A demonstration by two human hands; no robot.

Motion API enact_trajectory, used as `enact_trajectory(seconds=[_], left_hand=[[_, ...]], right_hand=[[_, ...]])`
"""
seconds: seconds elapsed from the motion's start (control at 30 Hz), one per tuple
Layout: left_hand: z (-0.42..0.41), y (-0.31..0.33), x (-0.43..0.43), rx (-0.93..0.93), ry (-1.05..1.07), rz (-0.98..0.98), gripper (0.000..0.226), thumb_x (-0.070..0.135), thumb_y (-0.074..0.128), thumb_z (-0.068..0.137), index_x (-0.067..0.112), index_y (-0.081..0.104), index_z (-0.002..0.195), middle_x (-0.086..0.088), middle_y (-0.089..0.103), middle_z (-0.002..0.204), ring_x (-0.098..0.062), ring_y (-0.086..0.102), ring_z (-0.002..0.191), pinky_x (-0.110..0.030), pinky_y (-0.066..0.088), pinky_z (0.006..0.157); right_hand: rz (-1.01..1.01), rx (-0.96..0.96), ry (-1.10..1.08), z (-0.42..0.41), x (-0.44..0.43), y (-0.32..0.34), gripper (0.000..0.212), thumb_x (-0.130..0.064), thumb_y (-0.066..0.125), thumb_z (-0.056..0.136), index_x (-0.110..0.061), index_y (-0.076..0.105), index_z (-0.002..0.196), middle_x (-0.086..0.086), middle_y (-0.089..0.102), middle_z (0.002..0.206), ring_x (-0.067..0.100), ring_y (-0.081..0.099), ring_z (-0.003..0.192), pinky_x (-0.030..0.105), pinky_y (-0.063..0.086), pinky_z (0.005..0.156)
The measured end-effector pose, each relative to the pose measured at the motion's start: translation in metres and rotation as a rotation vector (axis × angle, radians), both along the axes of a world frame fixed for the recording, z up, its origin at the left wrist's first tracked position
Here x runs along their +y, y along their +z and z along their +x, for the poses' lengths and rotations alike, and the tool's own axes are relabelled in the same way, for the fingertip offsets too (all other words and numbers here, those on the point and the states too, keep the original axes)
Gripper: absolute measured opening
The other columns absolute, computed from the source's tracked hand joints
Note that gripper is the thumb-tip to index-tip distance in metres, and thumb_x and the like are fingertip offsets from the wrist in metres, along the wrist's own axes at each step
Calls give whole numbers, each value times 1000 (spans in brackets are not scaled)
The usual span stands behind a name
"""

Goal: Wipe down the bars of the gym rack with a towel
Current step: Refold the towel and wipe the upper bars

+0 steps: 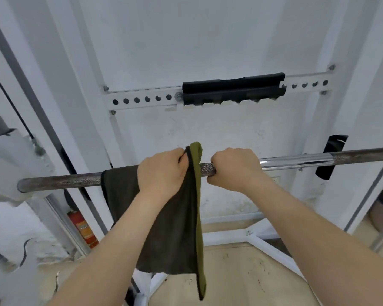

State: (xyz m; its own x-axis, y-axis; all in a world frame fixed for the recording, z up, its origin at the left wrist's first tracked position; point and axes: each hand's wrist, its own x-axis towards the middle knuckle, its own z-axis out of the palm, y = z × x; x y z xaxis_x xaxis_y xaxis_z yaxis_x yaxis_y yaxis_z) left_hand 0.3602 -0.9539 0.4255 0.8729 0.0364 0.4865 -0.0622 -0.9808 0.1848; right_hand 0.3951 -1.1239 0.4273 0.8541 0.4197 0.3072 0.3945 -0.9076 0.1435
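I had the left grip (161, 173) bunched round the dark olive cloth towel (170, 235) draped over the knurled steel bar (62, 181); the right grip (234, 167) clenched bare bar just beside; I judged firm, overlapping strokes best.

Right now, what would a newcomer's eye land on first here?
The dark olive towel draped over the steel bar at centre, with the left hand gripping it on the bar. Just right of it, the right hand wraps the bare bar. Above, a black pad sits on the white perforated crossbeam.
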Motion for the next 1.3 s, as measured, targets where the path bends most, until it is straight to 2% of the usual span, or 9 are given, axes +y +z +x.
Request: enact_trajectory(seconds=[0.17, 0.3, 0.43, 0.5, 0.57, 0.63, 0.9, 1.1, 1.3], left_hand=[[54, 28, -21, 322, -26, -50, 39, 40, 45, 95, 14, 65, 73, -3, 63, 73, -25, 60, 72, -32, 43, 61], [13, 26, -6, 92, -233, -302, 37, 30, 53, 93, 23, 60, 128, 6, 59, 128, -17, 53, 118, -30, 38, 100], [-33, -27, -13, -91, -223, 318, 60, 37, 65, 73, 18, 51, 129, -1, 56, 127, -26, 49, 122, -42, 33, 107], [-19, -45, -30, -107, -130, 423, 62, 28, 71, 70, 6, 53, 126, -12, 60, 113, -31, 55, 108, -48, 40, 101], [4, -41, -41, -182, -102, 466, 29, 17, 73, 66, 8, 61, 92, -7, 58, 77, -26, 57, 72, -37, 47, 68], [17, -22, -44, -152, -104, 497, 29, 20, 77, 60, 18, 48, 63, 3, 43, 52, -20, 42, 46, -26, 23, 46], [41, 32, -41, 674, -353, 130, 25, 31, 74, 67, 14, 56, 66, 1, 58, 65, -17, 56, 59, -26, 40, 51], [12, 8, 21, 160, -254, 320, 11, 38, 61, 77, 28, 55, 76, 8, 53, 66, -19, 54, 64, -24, 32, 52], [-15, 0, 127, 149, 32, 385, 22, 46, 51, 86, 27, 51, 75, 7, 54, 68, -17, 52, 63, -27, 34, 53]], right_hand=[[-2, -9, -8, 2, -1, -2, 34, -41, 51, 83, -22, 37, 58, -4, 42, 58, 18, 39, 49, 27, 34, 56], [-16, 48, 33, 4, -4, 0, 30, -39, 53, 82, -24, 40, 59, -5, 46, 59, 15, 43, 50, 27, 35, 54], [-45, 102, 45, 9, -5, 1, 16, -30, 60, 76, -22, 49, 67, -5, 50, 63, 20, 52, 59, 25, 32, 52], [-69, 117, 54, 9, -5, 1, 20, -25, 62, 76, -23, 44, 66, -6, 48, 64, 22, 53, 64, 26, 32, 53], [-71, 111, 45, 8, -6, 1, 28, -20, 59, 78, -23, 35, 63, -5, 44, 64, 23, 50, 63, 27, 33, 53], [-55, 104, 12, 7, -4, 0, 28, -16, 55, 79, -22, 33, 62, -3, 43, 63, 20, 45, 56, 27, 31, 51], [-35, -21, -56, 2, -3, -8, 18, -21, 50, 81, -23, 46, 63, -5, 44, 58, 17, 41, 50, 25, 26, 48], [-37, -75, -64, 4, -6, -10, 9, -32, 55, 80, -25, 56, 75, -6, 52, 65, 23, 53, 62, 27, 30, 51], [-18, -56, -103, 3, 0, -9, 9, -30, 54, 77, -22, 59, 77, -4, 54, 67, 24, 55, 64, 27, 35, 55]])
